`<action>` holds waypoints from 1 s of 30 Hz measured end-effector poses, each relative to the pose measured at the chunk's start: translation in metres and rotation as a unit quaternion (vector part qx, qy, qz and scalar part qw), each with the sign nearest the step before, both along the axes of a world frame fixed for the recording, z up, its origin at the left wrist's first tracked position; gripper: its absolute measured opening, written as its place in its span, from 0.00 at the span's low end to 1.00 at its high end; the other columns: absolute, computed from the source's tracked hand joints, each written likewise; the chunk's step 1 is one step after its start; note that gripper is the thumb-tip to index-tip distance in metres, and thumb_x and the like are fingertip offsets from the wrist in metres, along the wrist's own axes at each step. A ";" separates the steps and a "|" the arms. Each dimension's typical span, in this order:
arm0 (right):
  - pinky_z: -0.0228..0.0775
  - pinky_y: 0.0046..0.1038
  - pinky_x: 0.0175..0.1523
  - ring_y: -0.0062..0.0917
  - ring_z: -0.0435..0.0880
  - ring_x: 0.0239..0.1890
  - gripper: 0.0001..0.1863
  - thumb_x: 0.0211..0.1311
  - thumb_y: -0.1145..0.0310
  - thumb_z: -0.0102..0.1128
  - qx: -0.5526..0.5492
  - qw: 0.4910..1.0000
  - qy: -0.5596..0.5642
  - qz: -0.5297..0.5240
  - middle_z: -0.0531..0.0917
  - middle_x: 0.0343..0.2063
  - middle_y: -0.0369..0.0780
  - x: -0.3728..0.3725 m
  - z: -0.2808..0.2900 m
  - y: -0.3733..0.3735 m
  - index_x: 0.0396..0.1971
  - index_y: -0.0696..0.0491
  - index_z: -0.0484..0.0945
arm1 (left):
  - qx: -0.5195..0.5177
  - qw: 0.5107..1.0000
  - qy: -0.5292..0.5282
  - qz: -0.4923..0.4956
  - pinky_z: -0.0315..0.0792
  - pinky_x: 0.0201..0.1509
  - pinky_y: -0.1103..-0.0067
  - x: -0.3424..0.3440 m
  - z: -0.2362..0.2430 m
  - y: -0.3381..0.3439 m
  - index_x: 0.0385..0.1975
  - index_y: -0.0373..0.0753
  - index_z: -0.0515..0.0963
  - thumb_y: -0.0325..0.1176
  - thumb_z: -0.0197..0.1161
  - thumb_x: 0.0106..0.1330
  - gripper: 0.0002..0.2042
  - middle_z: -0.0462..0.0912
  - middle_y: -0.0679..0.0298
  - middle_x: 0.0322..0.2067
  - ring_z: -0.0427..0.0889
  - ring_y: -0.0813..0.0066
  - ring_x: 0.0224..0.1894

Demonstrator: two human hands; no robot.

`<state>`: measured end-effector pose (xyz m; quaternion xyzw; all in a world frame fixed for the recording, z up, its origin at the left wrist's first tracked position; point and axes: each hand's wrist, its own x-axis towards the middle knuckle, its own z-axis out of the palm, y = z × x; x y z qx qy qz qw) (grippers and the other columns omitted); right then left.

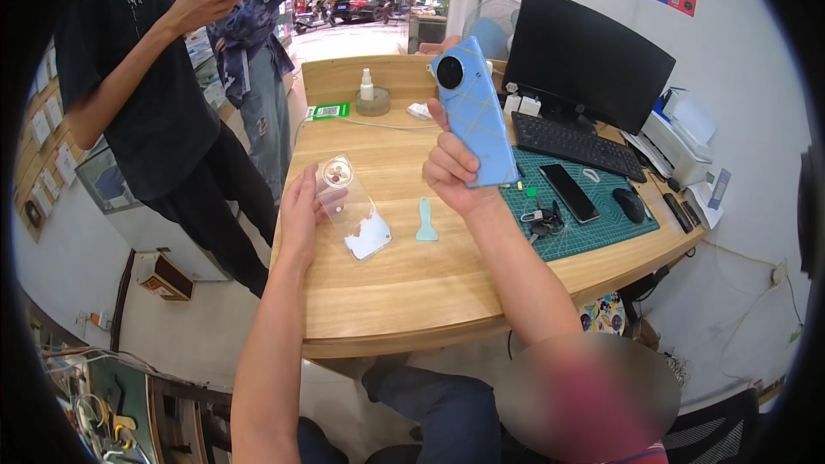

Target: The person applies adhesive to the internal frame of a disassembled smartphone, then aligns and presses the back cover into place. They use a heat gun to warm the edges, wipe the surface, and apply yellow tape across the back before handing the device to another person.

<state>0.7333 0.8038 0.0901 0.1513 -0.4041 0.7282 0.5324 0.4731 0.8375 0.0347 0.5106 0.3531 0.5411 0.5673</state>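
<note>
My left hand (pixel 301 210) grips the edge of a clear phone case (pixel 354 210) over the left part of the wooden desk. The case has a round decorated ring near its top and a white patterned area at its bottom. Raised above the desk, my right hand (pixel 450 161) is closed around a light blue smartphone (pixel 483 133). Its back faces me, with a large round black camera and pale crossing lines; the screen side is hidden. Between my hands, a mint-green scraper (pixel 425 222) lies flat on the desk.
On a green cutting mat (pixel 559 241) lie a black phone (pixel 569 192), keys (pixel 541 228) and a mouse (pixel 632 204). A keyboard (pixel 576 144) and monitor (pixel 589 56) stand behind. A spray bottle (pixel 367 86) sits at the desk's back. Two people stand beyond the left edge.
</note>
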 end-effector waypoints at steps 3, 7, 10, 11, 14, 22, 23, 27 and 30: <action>0.63 0.18 0.27 0.14 0.73 0.19 0.26 0.75 0.56 0.51 -0.028 0.987 -0.105 -0.121 0.78 0.19 0.30 -0.001 0.004 -0.002 0.62 0.60 0.72 | -0.003 1.000 -0.010 -0.004 0.77 0.54 0.73 0.000 0.000 0.001 0.68 0.34 0.62 0.54 0.45 0.80 0.30 0.80 0.51 0.58 0.84 0.62 0.54; 0.76 0.20 0.41 0.17 0.84 0.36 0.21 0.71 0.56 0.62 -0.090 0.844 -0.368 -0.379 0.86 0.39 0.35 -0.022 -0.001 -0.007 0.51 0.57 0.81 | -0.031 0.998 -0.049 -0.004 0.76 0.53 0.74 0.000 0.000 0.000 0.67 0.35 0.64 0.57 0.42 0.80 0.31 0.82 0.54 0.55 0.84 0.65 0.51; 0.77 0.22 0.38 0.17 0.85 0.35 0.23 0.68 0.56 0.65 -0.019 0.791 -0.487 -0.371 0.88 0.37 0.39 -0.049 -0.019 -0.010 0.50 0.61 0.81 | -0.040 0.995 -0.089 0.006 0.75 0.49 0.76 0.000 -0.004 0.006 0.66 0.37 0.66 0.58 0.41 0.80 0.31 0.84 0.60 0.49 0.83 0.72 0.45; 0.77 0.23 0.36 0.18 0.86 0.33 0.24 0.66 0.57 0.67 -0.022 0.746 -0.546 -0.382 0.88 0.35 0.43 -0.057 -0.022 -0.012 0.50 0.62 0.80 | -0.039 0.996 -0.085 0.001 0.72 0.44 0.79 -0.002 -0.005 0.007 0.63 0.40 0.69 0.59 0.41 0.79 0.29 0.83 0.67 0.45 0.80 0.80 0.40; 0.78 0.32 0.42 0.35 0.88 0.38 0.26 0.63 0.50 0.66 0.066 0.603 -0.606 -0.514 0.88 0.35 0.50 -0.067 -0.047 -0.007 0.51 0.57 0.81 | -0.058 0.994 -0.095 0.020 0.67 0.36 0.83 0.002 -0.007 0.005 0.58 0.42 0.72 0.59 0.41 0.80 0.27 0.79 0.75 0.33 0.74 0.86 0.31; 0.77 0.39 0.43 0.42 0.87 0.37 0.28 0.63 0.48 0.65 0.044 0.590 -0.593 -0.546 0.87 0.32 0.49 -0.074 -0.042 -0.015 0.56 0.51 0.77 | 0.013 0.998 -0.049 0.036 0.70 0.31 0.86 0.006 0.002 -0.010 0.66 0.42 0.66 0.38 0.61 0.75 0.23 0.82 0.69 0.38 0.79 0.86 0.33; 0.77 0.39 0.43 0.43 0.87 0.37 0.28 0.63 0.48 0.65 0.043 0.591 -0.598 -0.540 0.87 0.31 0.49 -0.077 -0.037 -0.019 0.57 0.50 0.77 | 0.023 0.999 -0.034 0.019 0.72 0.32 0.85 0.002 0.001 -0.008 0.67 0.42 0.65 0.37 0.61 0.75 0.24 0.84 0.67 0.41 0.81 0.85 0.35; 0.77 0.42 0.41 0.45 0.87 0.36 0.26 0.62 0.49 0.65 0.049 0.545 -0.620 -0.562 0.86 0.29 0.49 -0.078 -0.034 -0.023 0.55 0.50 0.79 | 0.030 0.998 -0.046 0.011 0.77 0.35 0.84 0.003 -0.007 0.000 0.65 0.44 0.66 0.36 0.60 0.76 0.21 0.86 0.66 0.41 0.84 0.82 0.38; 0.77 0.41 0.41 0.44 0.87 0.36 0.27 0.61 0.50 0.65 0.070 0.525 -0.610 -0.590 0.86 0.28 0.49 -0.080 -0.039 -0.027 0.55 0.49 0.80 | 0.030 0.998 -0.054 0.013 0.79 0.35 0.82 0.002 -0.010 0.000 0.64 0.44 0.67 0.36 0.59 0.77 0.19 0.86 0.65 0.42 0.85 0.81 0.39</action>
